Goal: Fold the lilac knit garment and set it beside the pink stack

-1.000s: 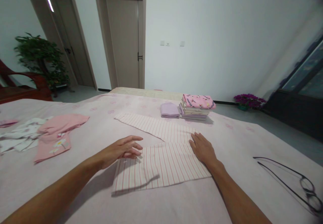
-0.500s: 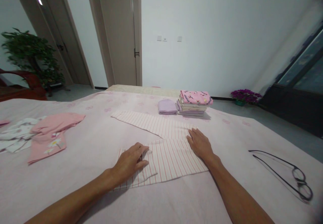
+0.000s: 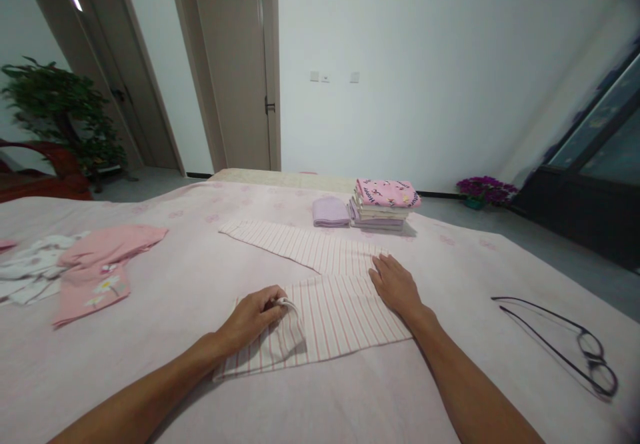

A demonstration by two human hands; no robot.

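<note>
A pair of white trousers with pink stripes [image 3: 340, 317] lies spread on the pink bed sheet, one leg stretching away to the far left. The nearer leg is partly folded back over itself. My left hand [image 3: 253, 319] pinches the folded leg's end between thumb and fingers, lifting its edge slightly so that it curls. On the right, at the waist end, my right hand [image 3: 397, 287] rests flat with its fingers stretched out on the cloth.
Beyond the trousers stand a stack of folded clothes [image 3: 383, 207] and a folded lilac garment [image 3: 331, 212]. A pink garment with daisies [image 3: 107, 257] overlaps a white patterned one [image 3: 30, 267] at left. Black-framed glasses [image 3: 590, 347] lie at right.
My left hand's fingers have closed on the folded leg end, raising its edge and drawing it slightly to the left. My right hand has stayed in place.
</note>
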